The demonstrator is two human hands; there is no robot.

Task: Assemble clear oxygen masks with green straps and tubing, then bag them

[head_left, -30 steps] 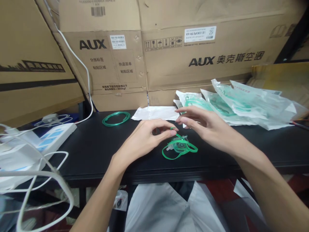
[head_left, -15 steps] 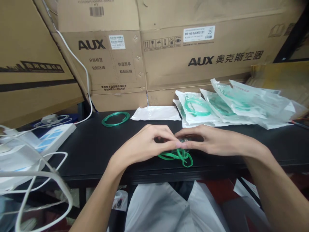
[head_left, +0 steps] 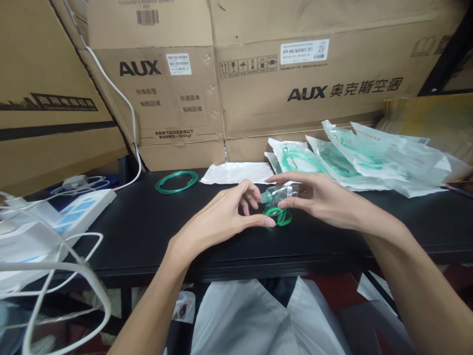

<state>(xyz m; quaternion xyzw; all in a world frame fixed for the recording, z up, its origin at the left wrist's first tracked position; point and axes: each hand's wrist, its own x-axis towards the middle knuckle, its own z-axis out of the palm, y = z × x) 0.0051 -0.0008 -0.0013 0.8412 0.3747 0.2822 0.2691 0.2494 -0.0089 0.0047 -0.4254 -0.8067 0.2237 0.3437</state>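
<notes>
Clear plastic forms the cup-shaped mask (head_left: 281, 193) that has been raised and turned on its side since half a second ago, when it was mostly covered by the fingertips of both hands, brought together. Its flat green strap (head_left: 284, 218), then spread toward the front edge of the black bench (head_left: 148, 231), is now bunched beneath it, farther from that edge. By the right hand (head_left: 321, 198), the mask is gripped between thumb and fingers, which are parted by its width. The left hand (head_left: 227, 209) is held partly open, its fingers curled near the mask's narrow, pale-green neck and its thumb at the strap; whether either is touched cannot be told. Through the mask's shiny wall the dark bench is seen. Toward the bench's back edge, a coiled green tube (head_left: 170, 192) and a flat white packet (head_left: 236, 173) are left unmoved.
</notes>
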